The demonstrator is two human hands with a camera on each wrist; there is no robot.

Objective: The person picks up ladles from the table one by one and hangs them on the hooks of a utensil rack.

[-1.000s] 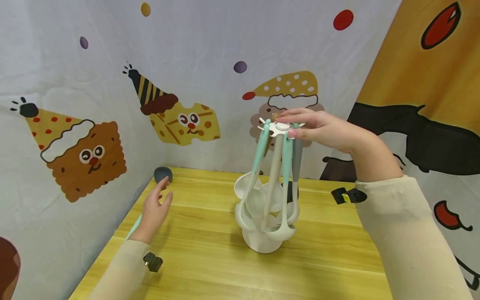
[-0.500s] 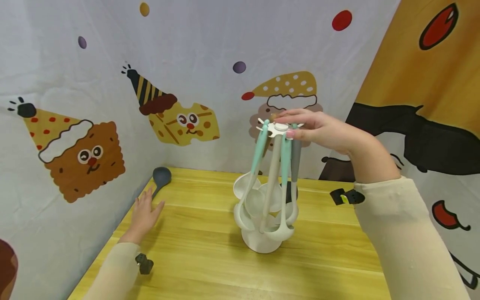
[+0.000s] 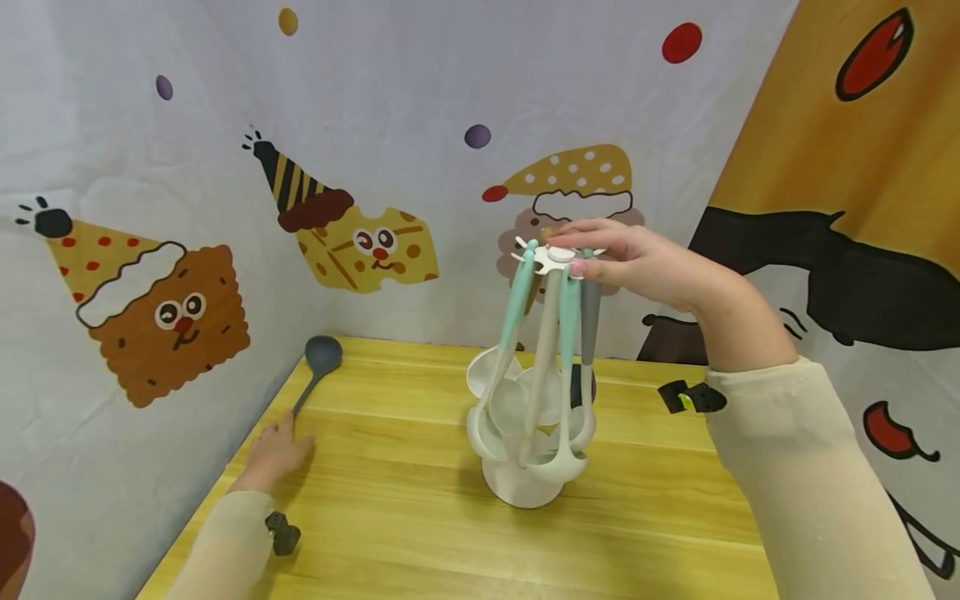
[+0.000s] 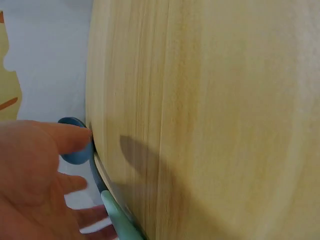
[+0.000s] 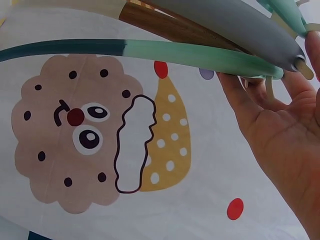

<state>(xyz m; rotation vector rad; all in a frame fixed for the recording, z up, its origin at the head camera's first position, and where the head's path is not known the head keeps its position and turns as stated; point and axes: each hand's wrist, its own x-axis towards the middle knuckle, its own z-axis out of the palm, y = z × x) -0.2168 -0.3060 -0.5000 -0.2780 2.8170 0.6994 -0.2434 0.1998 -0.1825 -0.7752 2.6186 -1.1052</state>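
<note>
A dark blue spoon [image 3: 324, 356] lies near the table's left edge, bowl toward the back wall. My left hand [image 3: 273, 454] is low over its handle and hides most of it in the head view. The left wrist view shows the mint grip [image 4: 120, 221] beside my outstretched fingertips; contact is unclear. My right hand [image 3: 637, 260] holds the white hooked top of a utensil stand [image 3: 523, 492], thumb at the near rim, fingers across the far side. Several ladles and spoons hang there, among them a mint-handled ladle [image 3: 570, 325] and a grey-handled utensil [image 5: 235, 25].
The stand is upright on the wood-grain table [image 3: 405, 517], right of centre toward the back. A cloth wall [image 3: 420, 83] printed with cartoon food rises behind the table and along its left side. The hanging utensil heads crowd around the stand's base.
My left hand has moved down and back toward me along the spoon, from near its bowl to its handle, uncovering the bowl and neck. My right hand stays on the stand.
</note>
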